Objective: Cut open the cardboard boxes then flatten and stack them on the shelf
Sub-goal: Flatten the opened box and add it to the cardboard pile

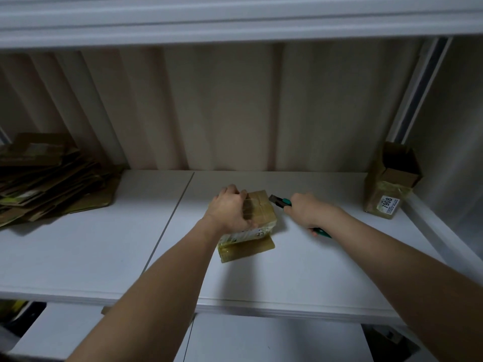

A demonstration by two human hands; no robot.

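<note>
A small taped cardboard box (261, 210) stands on the white shelf (326, 257), with one flap lying flat toward me. My left hand (231, 210) grips the box from its top left side. My right hand (309, 211) holds a green-handled utility knife (281, 200), whose dark tip sits just right of the box's top far corner. At the shelf's far left lies a pile of flattened cardboard (49, 178).
An opened cardboard box with a white label (390, 184) stands at the shelf's far right, against the frame post. A ribbed wall closes the back. Another shelf board runs overhead, and a lower shelf shows below the front edge.
</note>
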